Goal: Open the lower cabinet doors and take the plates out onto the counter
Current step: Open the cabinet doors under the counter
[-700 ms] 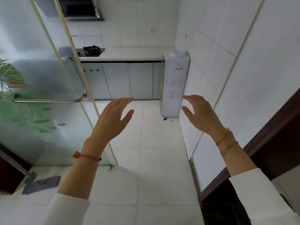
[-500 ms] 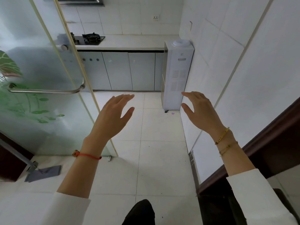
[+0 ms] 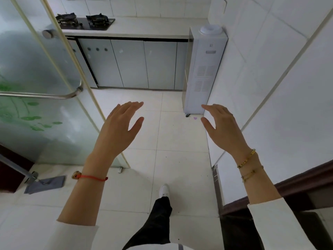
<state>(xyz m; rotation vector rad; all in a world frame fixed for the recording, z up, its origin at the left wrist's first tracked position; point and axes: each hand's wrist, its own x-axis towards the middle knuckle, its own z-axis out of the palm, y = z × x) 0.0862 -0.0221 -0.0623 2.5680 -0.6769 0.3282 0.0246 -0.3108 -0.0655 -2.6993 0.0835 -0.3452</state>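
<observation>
Standing at the kitchen doorway, well short of the work, with one white shoe (image 3: 164,190) stepped forward on the tiled floor (image 3: 180,138); judged as the approach, nothing of the task begun. Left hand (image 3: 119,129) raised ahead at mid-height, fingers spread and loose, gripping nothing; right hand (image 3: 223,127) likewise slack and empty, palm turned inward, thumb apart from the fingers. Both held out in front and apart from each other, probably to stay within the camera's sight and ready for the doors rather than for any hold now. Lower cabinet doors (image 3: 129,64) across the far wall, all closed, flat grey panels set under the counter (image 3: 147,27); no plates visible anywhere, so presumably behind those doors, though which door hides them cannot be told. Counter bare on its right part, a sensible landing place, since the gas hob (image 3: 86,22) takes up the left end. White water dispenser (image 3: 203,69) parked in the corner against the right wall, just beside the rightmost cabinet panel, likely crowding that door's swing. Frosted glass door (image 3: 36,78) with a metal bar handle (image 3: 54,96) standing open on the left, narrowing the passage, hence the path kept down the middle of the tiles. A flat mop head (image 3: 45,184) lying low at the left, clear of the walking line. Next need, by judgement: closing the gap to the cabinets and crouching or bending to reach the door edges
</observation>
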